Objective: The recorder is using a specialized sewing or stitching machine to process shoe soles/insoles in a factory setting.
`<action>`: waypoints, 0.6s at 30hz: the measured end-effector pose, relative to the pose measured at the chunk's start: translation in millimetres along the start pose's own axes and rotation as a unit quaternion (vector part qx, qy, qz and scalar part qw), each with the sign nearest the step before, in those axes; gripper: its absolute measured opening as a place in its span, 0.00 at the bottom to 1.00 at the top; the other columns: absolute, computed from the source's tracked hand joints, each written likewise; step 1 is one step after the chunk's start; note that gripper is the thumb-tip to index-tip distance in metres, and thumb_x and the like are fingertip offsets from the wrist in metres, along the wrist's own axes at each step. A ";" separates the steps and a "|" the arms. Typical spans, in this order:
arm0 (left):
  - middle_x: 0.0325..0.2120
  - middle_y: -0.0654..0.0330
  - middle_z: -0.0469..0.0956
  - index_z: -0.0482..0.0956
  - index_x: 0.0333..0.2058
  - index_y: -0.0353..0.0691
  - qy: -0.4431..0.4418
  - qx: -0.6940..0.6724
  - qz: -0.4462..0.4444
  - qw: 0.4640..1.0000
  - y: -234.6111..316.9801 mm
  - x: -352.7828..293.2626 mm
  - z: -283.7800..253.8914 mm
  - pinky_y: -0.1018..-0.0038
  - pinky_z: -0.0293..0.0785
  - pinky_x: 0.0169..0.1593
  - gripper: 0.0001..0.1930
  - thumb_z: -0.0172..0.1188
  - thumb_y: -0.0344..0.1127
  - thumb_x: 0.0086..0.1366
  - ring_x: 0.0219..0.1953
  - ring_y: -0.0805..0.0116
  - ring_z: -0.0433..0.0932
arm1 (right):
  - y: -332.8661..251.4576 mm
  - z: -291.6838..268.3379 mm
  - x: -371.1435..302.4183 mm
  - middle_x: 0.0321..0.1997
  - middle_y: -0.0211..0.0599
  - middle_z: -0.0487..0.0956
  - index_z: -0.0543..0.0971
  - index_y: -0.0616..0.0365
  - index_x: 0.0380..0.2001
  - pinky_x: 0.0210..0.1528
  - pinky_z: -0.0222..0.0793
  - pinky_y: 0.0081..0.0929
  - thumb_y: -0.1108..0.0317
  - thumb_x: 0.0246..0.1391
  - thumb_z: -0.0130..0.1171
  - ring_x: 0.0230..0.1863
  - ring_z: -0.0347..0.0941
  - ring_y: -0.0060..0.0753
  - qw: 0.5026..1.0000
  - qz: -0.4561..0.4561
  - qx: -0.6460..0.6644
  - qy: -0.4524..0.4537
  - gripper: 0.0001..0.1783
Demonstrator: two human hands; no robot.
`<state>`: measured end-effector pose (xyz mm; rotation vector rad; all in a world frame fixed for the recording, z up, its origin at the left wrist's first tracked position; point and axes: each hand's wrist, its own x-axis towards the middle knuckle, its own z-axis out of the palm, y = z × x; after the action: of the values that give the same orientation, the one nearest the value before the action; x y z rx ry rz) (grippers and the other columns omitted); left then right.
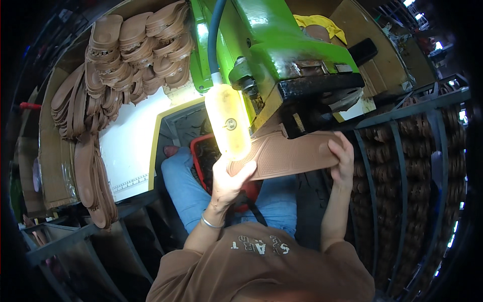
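Brown soles [105,31] stand in piles inside an open cardboard box [54,168] on your far left, with a bundle of soles [89,183] leaning out over its near edge. Beside it spreads a white tabletop [122,138], and a red bin [251,189] sits low between your denim-clad legs. Your left hand [227,182] pinches the near left end of a single brown sole [298,157], thumb flat on top, its other fingers hidden from view. A glowing lamp [227,118] hangs over that end. The sole lies crosswise between your hands, its far edge at the black head of a green machine [282,56]; whether they touch cannot be told. Your right hand [343,157] clamps the sole's right end, fingers curled over the edge. Far right, a metal rack [417,106] stands packed with brown pieces [383,201].
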<state>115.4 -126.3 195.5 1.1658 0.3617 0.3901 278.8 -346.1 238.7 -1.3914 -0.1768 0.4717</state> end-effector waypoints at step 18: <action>0.31 0.60 0.80 0.79 0.36 0.28 0.025 0.080 0.017 0.996 -4.7 22.4 22.7 0.82 0.71 0.37 0.10 0.63 0.27 0.56 0.31 0.81 0.75 | 57.0 -28.9 -23.1 0.37 0.33 0.74 0.69 0.60 0.38 0.43 0.65 0.18 0.70 0.55 0.54 0.39 0.70 0.20 0.994 -0.063 0.038 0.077 0.09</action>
<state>146.2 -135.7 197.5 1.3213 0.4227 0.4274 257.2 -375.9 181.5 -1.3268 -0.1183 0.2616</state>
